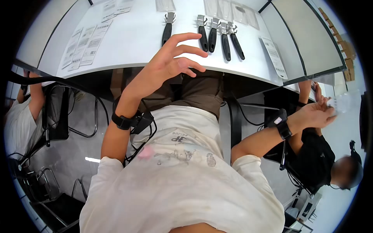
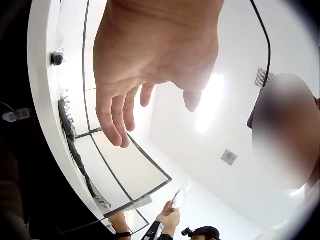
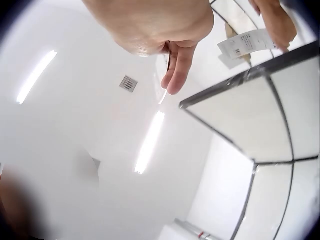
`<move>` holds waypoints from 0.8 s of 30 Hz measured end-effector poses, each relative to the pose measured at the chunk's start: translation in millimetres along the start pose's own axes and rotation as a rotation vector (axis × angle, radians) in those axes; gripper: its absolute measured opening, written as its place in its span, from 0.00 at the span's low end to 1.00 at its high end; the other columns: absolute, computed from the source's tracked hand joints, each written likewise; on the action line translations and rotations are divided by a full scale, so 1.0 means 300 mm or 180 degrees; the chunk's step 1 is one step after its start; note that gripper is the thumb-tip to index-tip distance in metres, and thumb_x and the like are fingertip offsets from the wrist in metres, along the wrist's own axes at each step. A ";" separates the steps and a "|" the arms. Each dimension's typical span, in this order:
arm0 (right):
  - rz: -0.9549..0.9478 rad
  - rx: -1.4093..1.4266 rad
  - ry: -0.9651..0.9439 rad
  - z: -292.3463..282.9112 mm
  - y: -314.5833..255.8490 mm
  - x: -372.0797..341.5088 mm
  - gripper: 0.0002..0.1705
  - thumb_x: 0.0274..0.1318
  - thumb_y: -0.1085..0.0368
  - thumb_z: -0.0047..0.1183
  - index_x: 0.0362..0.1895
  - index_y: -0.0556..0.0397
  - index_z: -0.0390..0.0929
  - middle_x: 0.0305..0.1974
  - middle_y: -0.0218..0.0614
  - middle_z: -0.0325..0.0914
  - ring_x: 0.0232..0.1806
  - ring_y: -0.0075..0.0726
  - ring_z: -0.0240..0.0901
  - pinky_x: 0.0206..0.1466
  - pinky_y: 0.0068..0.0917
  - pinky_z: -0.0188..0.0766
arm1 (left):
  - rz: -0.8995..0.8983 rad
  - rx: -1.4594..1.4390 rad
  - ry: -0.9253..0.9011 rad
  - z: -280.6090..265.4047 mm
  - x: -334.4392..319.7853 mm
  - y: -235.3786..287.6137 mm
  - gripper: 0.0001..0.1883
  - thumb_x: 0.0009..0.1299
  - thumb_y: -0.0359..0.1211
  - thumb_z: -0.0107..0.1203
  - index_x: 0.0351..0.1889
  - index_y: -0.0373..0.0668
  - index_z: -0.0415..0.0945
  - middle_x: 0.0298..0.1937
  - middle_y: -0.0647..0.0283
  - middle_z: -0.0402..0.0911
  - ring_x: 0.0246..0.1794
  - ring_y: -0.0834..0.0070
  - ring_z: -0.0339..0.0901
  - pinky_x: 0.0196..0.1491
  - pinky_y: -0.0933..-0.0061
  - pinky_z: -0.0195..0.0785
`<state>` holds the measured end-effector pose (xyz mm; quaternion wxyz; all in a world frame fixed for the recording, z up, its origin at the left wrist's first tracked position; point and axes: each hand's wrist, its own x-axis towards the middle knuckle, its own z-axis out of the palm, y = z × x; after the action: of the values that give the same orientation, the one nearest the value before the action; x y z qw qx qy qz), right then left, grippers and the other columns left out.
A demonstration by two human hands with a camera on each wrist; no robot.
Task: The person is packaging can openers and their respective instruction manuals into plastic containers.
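Note:
My left hand (image 1: 167, 68) hovers over the table's front edge, fingers spread and loosely bent, with nothing in them. Just beyond its fingertips lie several black-handled tools (image 1: 213, 37) with metal clawed heads; one similar tool (image 1: 167, 31) lies apart, behind the hand. Out to the right, past the side panel, my right hand (image 1: 314, 115) pinches a clear plastic package (image 1: 344, 104) between thumb and fingers. In the left wrist view the same right hand (image 2: 169, 218) holds the package (image 2: 183, 194) raised. The right wrist view shows only its thin edge beside the fingers.
Printed cards (image 1: 91, 44) lie at the table's left, another card (image 1: 274, 56) at the right. Clear plastic shells (image 1: 229, 13) line the back. Panels (image 1: 311, 35) wall the table. A person in black (image 1: 314, 155) sits at right, another in white (image 1: 25, 116) at left.

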<state>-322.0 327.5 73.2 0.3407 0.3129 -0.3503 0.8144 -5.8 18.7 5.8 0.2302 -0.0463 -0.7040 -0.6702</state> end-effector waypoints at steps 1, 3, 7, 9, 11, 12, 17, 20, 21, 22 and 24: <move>0.0301 -0.0344 0.0276 -0.033 0.025 0.002 0.20 0.66 0.73 0.47 0.60 0.68 0.64 0.36 0.55 0.79 0.27 0.48 0.81 0.35 0.42 0.86 | 0.0003 -0.0013 -0.0009 -0.001 0.000 -0.004 0.43 0.74 0.62 0.47 0.75 0.39 0.53 0.62 0.44 0.75 0.54 0.56 0.82 0.53 0.62 0.77; 0.0536 -0.0847 0.0685 -0.204 0.138 0.026 0.18 0.63 0.75 0.45 0.56 0.71 0.65 0.38 0.56 0.79 0.28 0.46 0.81 0.38 0.39 0.85 | 0.0007 -0.0037 -0.0051 -0.006 -0.001 -0.011 0.41 0.75 0.59 0.48 0.75 0.39 0.55 0.62 0.45 0.75 0.53 0.58 0.82 0.53 0.63 0.77; 0.1312 -0.0848 0.0491 -0.372 0.305 -0.027 0.15 0.67 0.73 0.45 0.55 0.66 0.69 0.41 0.51 0.79 0.30 0.43 0.80 0.35 0.37 0.83 | -0.0068 -0.0208 -0.0140 -0.008 -0.006 -0.023 0.30 0.78 0.49 0.49 0.74 0.47 0.58 0.60 0.52 0.76 0.53 0.67 0.80 0.55 0.68 0.74; 0.1837 -0.0938 0.0334 -0.439 0.382 -0.056 0.13 0.69 0.71 0.46 0.53 0.65 0.70 0.40 0.49 0.79 0.30 0.42 0.80 0.35 0.36 0.82 | -0.0108 -0.0200 -0.0135 0.000 -0.007 -0.018 0.30 0.78 0.49 0.49 0.73 0.48 0.59 0.59 0.53 0.76 0.52 0.67 0.80 0.54 0.69 0.74; 0.2208 -0.1012 0.0249 -0.543 0.479 -0.086 0.12 0.70 0.69 0.47 0.51 0.65 0.71 0.39 0.47 0.79 0.32 0.41 0.79 0.37 0.35 0.82 | -0.0141 -0.0200 -0.0150 0.006 -0.008 -0.014 0.29 0.78 0.48 0.49 0.73 0.48 0.59 0.59 0.54 0.76 0.52 0.67 0.80 0.54 0.69 0.73; 0.2437 -0.0970 0.0324 -0.545 0.484 -0.108 0.12 0.71 0.68 0.47 0.49 0.65 0.73 0.38 0.45 0.78 0.34 0.40 0.79 0.38 0.34 0.82 | -0.0171 -0.0199 -0.0158 0.008 -0.009 -0.013 0.29 0.79 0.48 0.49 0.73 0.48 0.59 0.59 0.54 0.76 0.52 0.67 0.80 0.54 0.69 0.73; 0.2760 -0.0968 0.0201 -0.527 0.463 -0.100 0.15 0.73 0.63 0.46 0.51 0.65 0.72 0.40 0.46 0.79 0.35 0.39 0.78 0.39 0.33 0.81 | -0.0194 -0.0202 -0.0138 0.011 -0.011 -0.015 0.28 0.79 0.47 0.49 0.73 0.48 0.61 0.58 0.54 0.76 0.52 0.68 0.80 0.54 0.69 0.73; 0.3044 -0.1441 -0.0040 -0.519 0.441 -0.075 0.25 0.70 0.56 0.51 0.58 0.65 0.66 0.45 0.53 0.77 0.42 0.46 0.79 0.52 0.46 0.80 | -0.0232 -0.0183 -0.0085 0.011 -0.011 -0.014 0.27 0.79 0.47 0.48 0.72 0.48 0.61 0.58 0.55 0.76 0.52 0.69 0.80 0.53 0.69 0.73; 0.3042 -0.1426 -0.0054 -0.492 0.437 -0.069 0.25 0.70 0.56 0.51 0.58 0.65 0.66 0.45 0.53 0.77 0.42 0.46 0.79 0.52 0.46 0.80 | -0.0279 -0.0070 -0.0009 0.010 -0.008 -0.011 0.25 0.79 0.45 0.47 0.71 0.46 0.63 0.58 0.55 0.77 0.51 0.68 0.80 0.53 0.69 0.74; 0.2580 -0.2698 0.0099 -0.441 0.421 -0.058 0.28 0.68 0.54 0.51 0.59 0.66 0.66 0.46 0.53 0.78 0.41 0.49 0.79 0.49 0.47 0.81 | -0.0328 0.0043 0.0069 0.008 -0.007 -0.008 0.24 0.80 0.43 0.46 0.69 0.43 0.65 0.57 0.54 0.78 0.51 0.68 0.81 0.53 0.69 0.74; 0.0972 -0.4784 0.0065 -0.354 0.359 -0.029 0.30 0.64 0.55 0.52 0.59 0.67 0.68 0.46 0.56 0.80 0.40 0.52 0.80 0.47 0.48 0.81 | -0.0364 0.0161 0.0163 -0.004 -0.004 -0.012 0.22 0.80 0.41 0.45 0.68 0.41 0.67 0.56 0.54 0.79 0.50 0.68 0.81 0.53 0.69 0.75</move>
<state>-429.2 351.5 -31.3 0.3488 -0.0622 -0.8461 0.3982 -5.7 17.5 2.1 0.2106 0.0170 -0.7161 -0.6653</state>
